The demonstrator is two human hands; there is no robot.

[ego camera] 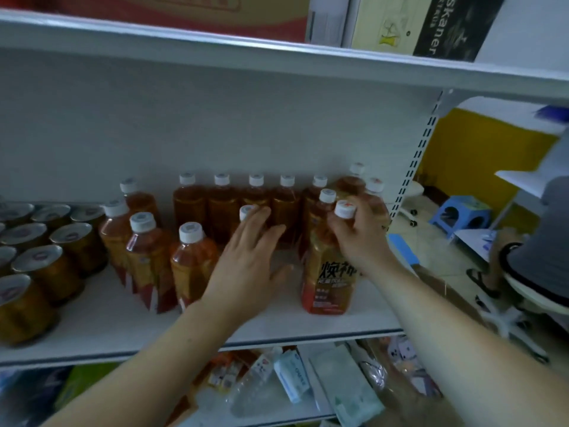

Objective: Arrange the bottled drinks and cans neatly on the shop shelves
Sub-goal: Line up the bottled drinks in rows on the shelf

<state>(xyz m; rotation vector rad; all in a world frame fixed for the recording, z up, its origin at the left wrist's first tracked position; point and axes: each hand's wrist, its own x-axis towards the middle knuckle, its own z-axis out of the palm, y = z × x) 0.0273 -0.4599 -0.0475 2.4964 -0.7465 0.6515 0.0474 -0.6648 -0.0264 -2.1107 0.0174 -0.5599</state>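
Amber drink bottles with white caps stand on the white shelf, a row of them along the back wall. My right hand grips the neck of a front bottle with an orange label, just below its cap. My left hand reaches forward with straight, spread fingers, its fingertips against a white-capped bottle in the middle. Three more bottles lean at the left of centre. Golden cans with silver tops fill the shelf's left end.
The upper shelf carries cardboard boxes. The lower shelf holds mixed small packets and a clear bottle. To the right of the shelving are a blue stool, a chair base and a seated person's leg.
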